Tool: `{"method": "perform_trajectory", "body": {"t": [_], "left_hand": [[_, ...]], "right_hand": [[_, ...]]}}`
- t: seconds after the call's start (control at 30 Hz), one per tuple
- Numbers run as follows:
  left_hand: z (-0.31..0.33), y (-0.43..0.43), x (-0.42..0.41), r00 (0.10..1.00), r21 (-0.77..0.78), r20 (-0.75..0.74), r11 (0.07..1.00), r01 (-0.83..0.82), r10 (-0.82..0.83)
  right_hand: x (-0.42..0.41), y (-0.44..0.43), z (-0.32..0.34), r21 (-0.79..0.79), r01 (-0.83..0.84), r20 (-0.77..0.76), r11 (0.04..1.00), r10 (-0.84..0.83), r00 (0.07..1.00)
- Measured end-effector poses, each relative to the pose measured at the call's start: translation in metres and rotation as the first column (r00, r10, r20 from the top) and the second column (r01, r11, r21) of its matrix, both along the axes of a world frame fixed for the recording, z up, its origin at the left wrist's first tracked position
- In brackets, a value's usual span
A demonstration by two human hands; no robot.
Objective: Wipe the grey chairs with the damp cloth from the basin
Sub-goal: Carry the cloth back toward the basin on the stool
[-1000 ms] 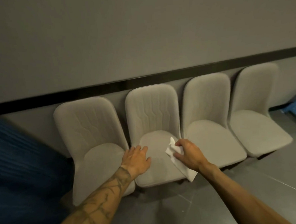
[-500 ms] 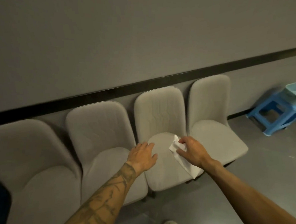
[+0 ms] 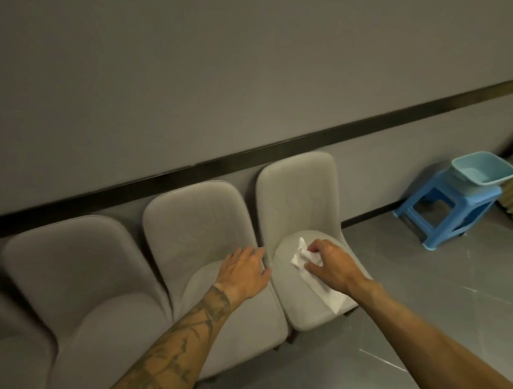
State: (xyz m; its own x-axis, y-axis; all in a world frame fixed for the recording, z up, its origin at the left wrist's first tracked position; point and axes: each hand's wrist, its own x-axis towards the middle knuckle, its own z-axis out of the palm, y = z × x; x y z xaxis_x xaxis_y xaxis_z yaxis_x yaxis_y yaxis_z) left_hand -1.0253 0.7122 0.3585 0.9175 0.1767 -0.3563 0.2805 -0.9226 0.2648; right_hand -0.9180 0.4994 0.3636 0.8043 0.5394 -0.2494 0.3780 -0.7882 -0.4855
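On the end chair's seat (image 3: pixel 313 308), the right hand (image 3: pixel 328 263) pinches the white cloth (image 3: pixel 301 256).

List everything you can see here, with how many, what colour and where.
grey chairs: three in full, plus part of a fourth cut off at the left edge; grey; in a row against the wall
cloth: one, white, on the seat of the rightmost chair
basin: one, light blue, on the stool
stool: one, blue, on the floor at right
wall: grey, with a black strip
floor: grey tiles
hands: left hand open, over the second chair from the right; right hand gripping the cloth
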Motion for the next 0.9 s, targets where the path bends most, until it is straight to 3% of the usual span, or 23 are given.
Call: {"method": "perform_trajectory", "body": {"t": [0.37,0.9], "left_hand": [[0.019,-0.208,0.176,0.999,0.005,0.026,1.0,-0.02,0.02],[0.019,-0.39,0.482,0.999,-0.005,0.052,1.0,0.001,-0.001]], "right_hand": [[0.184,-0.202,0.012,0.021,0.019,0.019,1.0,-0.02,1.0],[0.481,-0.394,0.017,0.022,0.072,0.052,0.997,-0.074,0.996]]}}
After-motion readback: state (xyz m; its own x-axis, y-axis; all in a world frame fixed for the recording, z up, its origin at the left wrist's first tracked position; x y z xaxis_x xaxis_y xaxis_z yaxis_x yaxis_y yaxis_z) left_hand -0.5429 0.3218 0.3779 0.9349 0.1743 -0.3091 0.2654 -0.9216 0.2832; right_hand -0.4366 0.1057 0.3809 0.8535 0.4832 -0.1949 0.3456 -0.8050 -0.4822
